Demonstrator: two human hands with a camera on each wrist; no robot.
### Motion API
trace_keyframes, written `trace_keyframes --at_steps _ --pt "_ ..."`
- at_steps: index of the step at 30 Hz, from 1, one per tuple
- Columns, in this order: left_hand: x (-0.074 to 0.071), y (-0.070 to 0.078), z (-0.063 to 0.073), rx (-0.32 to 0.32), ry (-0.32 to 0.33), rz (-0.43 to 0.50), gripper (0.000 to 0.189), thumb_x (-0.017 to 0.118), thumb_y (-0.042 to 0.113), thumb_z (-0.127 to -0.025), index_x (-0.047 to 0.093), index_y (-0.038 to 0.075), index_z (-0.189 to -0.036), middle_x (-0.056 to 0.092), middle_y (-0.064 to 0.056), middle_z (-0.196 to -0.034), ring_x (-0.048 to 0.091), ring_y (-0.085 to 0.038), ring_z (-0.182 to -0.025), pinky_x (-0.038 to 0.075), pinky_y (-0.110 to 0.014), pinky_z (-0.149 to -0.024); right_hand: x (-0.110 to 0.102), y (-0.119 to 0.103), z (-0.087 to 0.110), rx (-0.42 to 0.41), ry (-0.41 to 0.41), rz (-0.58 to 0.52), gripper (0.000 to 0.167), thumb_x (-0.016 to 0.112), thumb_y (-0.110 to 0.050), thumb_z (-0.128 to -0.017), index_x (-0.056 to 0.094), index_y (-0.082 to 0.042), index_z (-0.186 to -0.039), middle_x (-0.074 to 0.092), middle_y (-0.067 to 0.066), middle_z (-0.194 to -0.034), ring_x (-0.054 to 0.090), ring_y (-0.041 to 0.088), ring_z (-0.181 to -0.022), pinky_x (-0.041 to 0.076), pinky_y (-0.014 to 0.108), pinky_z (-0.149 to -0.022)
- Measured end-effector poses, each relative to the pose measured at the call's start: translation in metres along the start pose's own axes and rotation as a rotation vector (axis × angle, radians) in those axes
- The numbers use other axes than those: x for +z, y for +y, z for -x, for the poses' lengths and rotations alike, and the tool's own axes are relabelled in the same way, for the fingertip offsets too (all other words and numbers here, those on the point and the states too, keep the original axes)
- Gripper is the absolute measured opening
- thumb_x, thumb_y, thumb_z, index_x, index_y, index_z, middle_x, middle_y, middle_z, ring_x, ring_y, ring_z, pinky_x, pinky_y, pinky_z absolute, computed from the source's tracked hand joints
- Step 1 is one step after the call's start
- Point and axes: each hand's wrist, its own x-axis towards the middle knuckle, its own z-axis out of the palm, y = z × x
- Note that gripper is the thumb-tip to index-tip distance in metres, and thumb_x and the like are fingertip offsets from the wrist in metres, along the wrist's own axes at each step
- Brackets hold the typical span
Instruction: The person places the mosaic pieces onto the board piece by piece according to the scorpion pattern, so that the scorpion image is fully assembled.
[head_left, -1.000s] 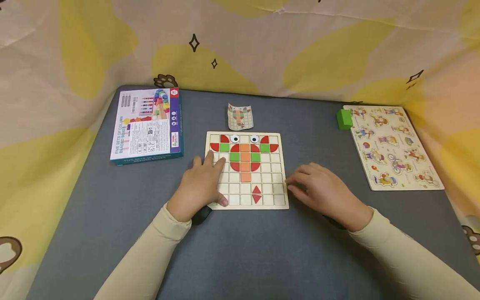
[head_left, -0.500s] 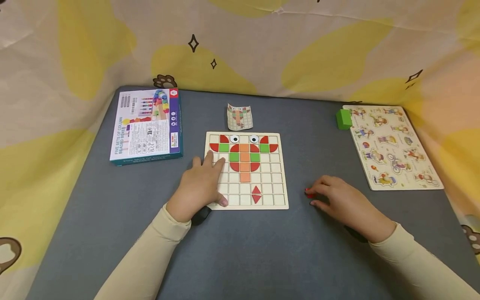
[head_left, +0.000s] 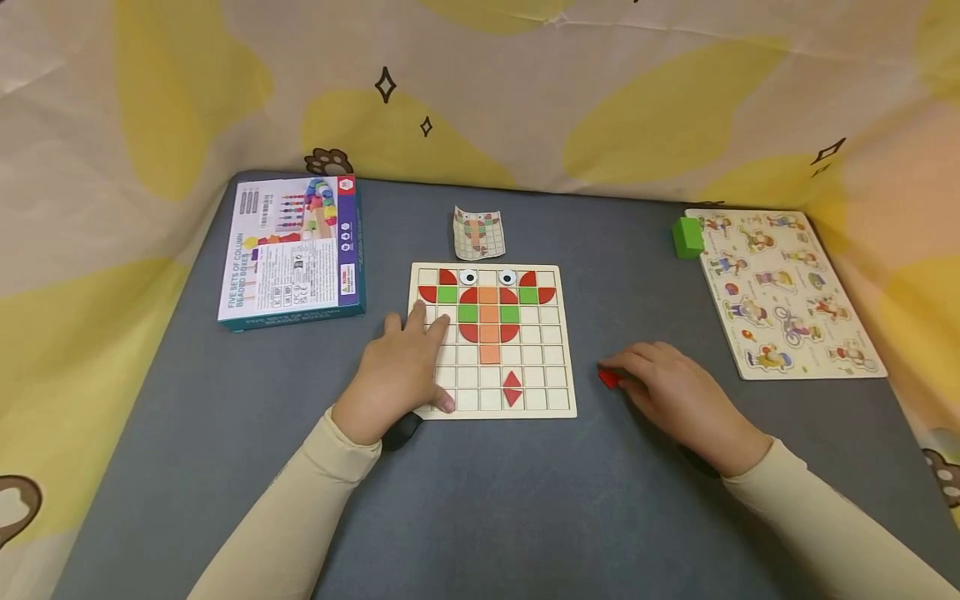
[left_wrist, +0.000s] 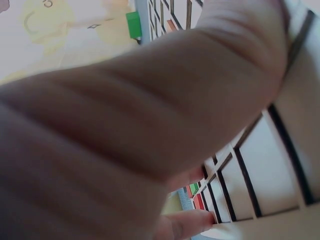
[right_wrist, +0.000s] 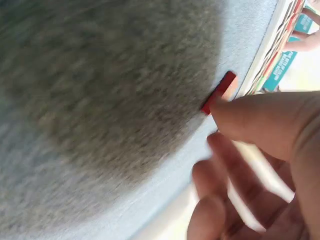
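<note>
A wooden grid board [head_left: 542, 358] lies mid-table, with red, green and orange tiles and two eye tiles forming a figure in its upper half. Two red triangles [head_left: 512, 388] sit lower down, one above the other. My left hand [head_left: 393, 371] rests with spread fingers over the board's left edge, its thumb near the lower edge. To the right of the board, my right hand [head_left: 675, 400] pinches a small flat red tile [head_left: 608, 379] between thumb and fingers. The right wrist view has this red tile [right_wrist: 220, 94] edge-on at the thumb tip, close over the grey tabletop.
Behind the board lies a curled paper card [head_left: 480, 235] printed with a similar figure. A bead-set box [head_left: 292, 250] is at the back left. At the right, a green block [head_left: 687, 238] stands beside a picture puzzle board [head_left: 787, 292]. A patterned curtain [head_left: 480, 100] surrounds the table.
My right hand has moved from the board's right edge out to the right, then slightly back left, and a red tile now shows in its fingers. The left hand has stayed put.
</note>
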Motion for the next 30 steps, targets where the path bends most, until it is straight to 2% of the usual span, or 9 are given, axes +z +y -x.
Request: trace_keyframes --at_steps 2,6,8,13,17,24,30 --pt "0.0 0.0 0.0 -0.001 -0.001 0.001 0.125 0.103 0.048 -0.059 0.044 0.006 -0.161 0.028 -0.032 -0.165 0.041 -0.051 -0.128 0.06 -0.056 -0.073 0.0 -0.003 -0.002 0.072 -0.016 0.006 0.031 0.085 -0.006 -0.088 0.077 -0.006 -0.118 0.073 0.008 -0.108 0.068 0.032 -0.098 0.055 0.052 -0.089" --pt "0.0 0.0 0.0 0.003 0.003 -0.001 0.125 0.103 0.048 -0.059 0.044 0.006 -0.161 0.029 -0.032 -0.165 0.041 -0.05 -0.127 0.06 -0.055 -0.073 0.001 -0.008 -0.004 0.167 -0.064 0.007 0.026 0.086 -0.018 -0.09 0.078 -0.007 -0.113 0.071 0.008 -0.101 0.067 0.031 -0.092 0.055 0.053 -0.086" --pt "0.0 0.0 0.0 0.005 0.006 -0.002 0.125 0.103 0.047 -0.059 0.044 0.006 -0.161 0.029 -0.032 -0.165 0.041 -0.05 -0.126 0.06 -0.055 -0.073 0.003 -0.009 -0.004 0.154 -0.07 0.009 0.022 0.086 -0.014 -0.089 0.08 -0.008 -0.11 0.07 0.006 -0.099 0.066 0.03 -0.091 0.055 0.052 -0.085" --pt "-0.001 0.001 0.001 0.008 0.008 -0.005 0.125 0.104 0.047 -0.058 0.045 0.005 -0.16 0.03 -0.033 -0.164 0.042 -0.05 -0.125 0.06 -0.055 -0.072 0.009 -0.007 -0.008 0.031 -0.026 -0.009 0.025 0.085 0.002 -0.086 0.081 -0.009 -0.108 0.071 0.004 -0.102 0.068 0.029 -0.095 0.056 0.049 -0.087" --pt "-0.001 0.001 0.001 0.006 0.007 -0.004 0.125 0.104 0.046 -0.058 0.045 0.005 -0.16 0.03 -0.033 -0.164 0.042 -0.05 -0.126 0.06 -0.055 -0.072 0.011 -0.005 -0.012 -0.023 -0.028 -0.005 0.023 0.084 0.002 -0.086 0.081 -0.008 -0.107 0.072 0.005 -0.105 0.069 0.029 -0.097 0.057 0.049 -0.088" --pt "0.0 0.001 0.001 0.006 0.006 0.004 0.124 0.103 0.047 -0.059 0.044 0.006 -0.161 0.03 -0.032 -0.164 0.042 -0.05 -0.125 0.06 -0.054 -0.072 0.011 -0.01 -0.013 0.012 -0.055 -0.002 0.026 0.087 -0.011 -0.088 0.081 -0.007 -0.113 0.073 0.008 -0.113 0.067 0.032 -0.102 0.055 0.052 -0.091" --pt "0.0 0.0 0.001 0.007 0.009 -0.002 0.124 0.103 0.048 -0.059 0.045 0.006 -0.16 0.03 -0.032 -0.164 0.042 -0.05 -0.126 0.06 -0.054 -0.073 0.01 -0.01 -0.012 0.088 0.016 0.004 0.023 0.088 -0.005 -0.086 0.082 -0.006 -0.108 0.075 0.011 -0.11 0.067 0.034 -0.101 0.053 0.051 -0.091"
